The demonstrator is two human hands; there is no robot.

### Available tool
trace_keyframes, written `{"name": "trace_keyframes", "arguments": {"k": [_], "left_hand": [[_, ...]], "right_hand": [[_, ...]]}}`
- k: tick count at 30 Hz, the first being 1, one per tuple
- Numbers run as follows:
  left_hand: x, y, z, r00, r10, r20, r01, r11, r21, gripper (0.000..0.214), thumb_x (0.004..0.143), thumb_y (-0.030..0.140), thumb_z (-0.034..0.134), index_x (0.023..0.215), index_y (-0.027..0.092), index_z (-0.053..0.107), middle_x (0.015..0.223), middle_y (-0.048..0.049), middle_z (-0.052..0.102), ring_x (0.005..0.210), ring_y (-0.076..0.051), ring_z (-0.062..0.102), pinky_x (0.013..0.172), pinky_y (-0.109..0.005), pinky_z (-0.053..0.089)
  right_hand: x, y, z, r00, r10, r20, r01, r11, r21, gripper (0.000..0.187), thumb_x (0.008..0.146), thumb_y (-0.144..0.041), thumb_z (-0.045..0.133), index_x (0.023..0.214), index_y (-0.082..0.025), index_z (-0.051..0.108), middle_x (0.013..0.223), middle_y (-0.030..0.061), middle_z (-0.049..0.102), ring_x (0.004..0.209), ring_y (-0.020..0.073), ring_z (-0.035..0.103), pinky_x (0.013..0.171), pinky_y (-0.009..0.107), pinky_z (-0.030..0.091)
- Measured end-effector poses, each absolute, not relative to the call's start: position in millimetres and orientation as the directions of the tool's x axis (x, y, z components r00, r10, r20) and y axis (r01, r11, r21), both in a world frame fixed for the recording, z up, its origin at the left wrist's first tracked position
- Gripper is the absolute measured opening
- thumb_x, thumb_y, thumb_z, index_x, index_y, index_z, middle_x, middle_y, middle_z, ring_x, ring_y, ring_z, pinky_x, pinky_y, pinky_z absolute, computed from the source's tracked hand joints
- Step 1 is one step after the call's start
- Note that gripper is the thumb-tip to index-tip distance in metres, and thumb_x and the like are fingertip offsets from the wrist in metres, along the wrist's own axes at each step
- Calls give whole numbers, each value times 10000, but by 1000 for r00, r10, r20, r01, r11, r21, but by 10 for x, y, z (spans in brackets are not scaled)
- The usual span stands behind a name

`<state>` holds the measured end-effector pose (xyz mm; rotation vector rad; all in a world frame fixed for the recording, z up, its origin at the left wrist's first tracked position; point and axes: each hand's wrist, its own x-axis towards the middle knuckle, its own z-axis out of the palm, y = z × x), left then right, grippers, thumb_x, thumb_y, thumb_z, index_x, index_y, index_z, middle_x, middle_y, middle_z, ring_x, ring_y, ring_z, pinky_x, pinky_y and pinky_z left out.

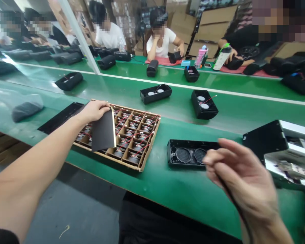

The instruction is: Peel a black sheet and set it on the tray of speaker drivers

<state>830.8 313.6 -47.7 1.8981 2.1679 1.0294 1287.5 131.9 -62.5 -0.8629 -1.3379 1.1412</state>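
Observation:
My left hand (95, 110) pinches the top edge of a dark flat sheet (103, 132) and holds it over a cardboard tray (144, 159) whose cells hold several small speaker drivers with red wires. My right hand (240, 176) hovers near the front edge, blurred, fingers half curled around a thin black cable (234, 200). Just left of that hand lies a black speaker housing (186, 154) with two round grilles facing up.
A green conveyor table (167, 184) runs left to right. Open black housings (155, 93) (204, 103) (68, 81) sit on the belt. A black and silver box (282, 145) stands at the right. Several people sit across the line. A black foam strip (59, 117) lies left of the tray.

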Motion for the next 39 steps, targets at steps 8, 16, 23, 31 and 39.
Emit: {"name": "trace_keyframes", "arguments": {"k": [8, 16, 23, 31, 39], "left_hand": [[9108, 2513, -645, 24, 891, 453, 767, -307, 563, 308, 948, 310, 651, 1222, 178, 701, 1286, -88, 717, 1172, -250, 660, 1106, -488, 488], [10172, 1293, -891, 199, 978, 63, 413, -142, 900, 119, 933, 348, 711, 986, 260, 772, 815, 28, 764, 676, -142, 671, 603, -267, 516], [10272, 914, -932, 70, 978, 196, 473, -206, 856, 166, 984, 255, 657, 833, 237, 724, 768, 21, 724, 652, -133, 606, 618, -273, 475], [10493, 662, -812, 57, 960, 275, 578, -256, 775, 199, 1009, 336, 618, 877, 236, 729, 829, -6, 762, 725, -144, 689, 690, -257, 551], [9940, 1193, -695, -364, 931, 30, 873, 331, 358, 321, 986, 427, 542, 1053, 212, 770, 916, -105, 805, 920, -317, 754, 848, -444, 564]], "right_hand": [[12350, 1548, -999, -255, 924, 286, 20, 301, -954, 648, 1016, -124, 622, 1558, -438, 458, 1241, 13, 740, 893, 125, 644, 780, 248, 582], [12185, 1439, -1044, -483, 808, 337, 123, 444, -887, 766, 1010, -76, 578, 1634, -431, 309, 1444, 37, 615, 856, 118, 645, 802, 285, 577], [12218, 1272, -1184, -485, 806, 339, 53, 414, -909, 710, 1014, -103, 581, 1623, -379, 344, 1441, 72, 596, 865, 126, 651, 811, 291, 579], [12270, 1114, -1301, -436, 841, 320, -43, 336, -941, 104, 1004, -255, 691, 929, -230, 760, 859, 27, 722, 830, 181, 643, 822, 324, 510], [12663, 1151, -1351, -369, 917, 152, -253, 58, -966, 270, 1011, -444, 678, 954, -195, 764, 694, -7, 562, 496, 106, 496, 460, 240, 400]]}}
